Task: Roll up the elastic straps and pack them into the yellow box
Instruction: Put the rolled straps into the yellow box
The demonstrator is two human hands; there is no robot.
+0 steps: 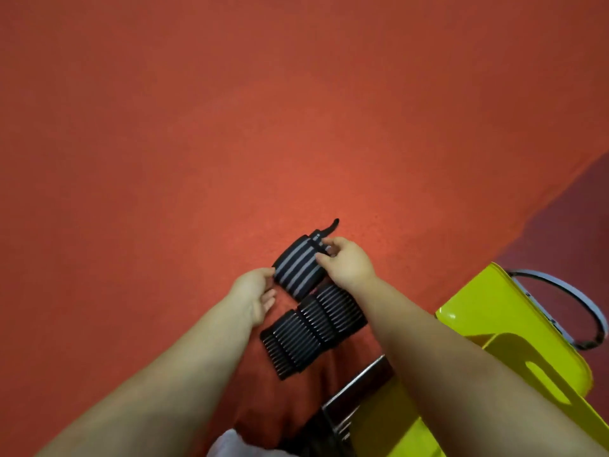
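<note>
Here, labelled parts of the scene:
Surface: red counter (197,143) — it carries the straps.
Roll (298,270): black strap with grey stripes, partly wound, held between both hands just above the counter; a loose black end sticks out at its far side.
Left hand (255,296): grip pinched on the roll's near-left edge, fingertips and thumb touching it.
Right hand (346,262): grip curled over the roll's right end, clamped on it.
Flat straps (313,331): black, ribbed, lying on the counter just below the roll, partly under the right forearm.
Box (514,328): yellow, at the lower right, near the straps — a dark handle (580,308) beside it.
</note>
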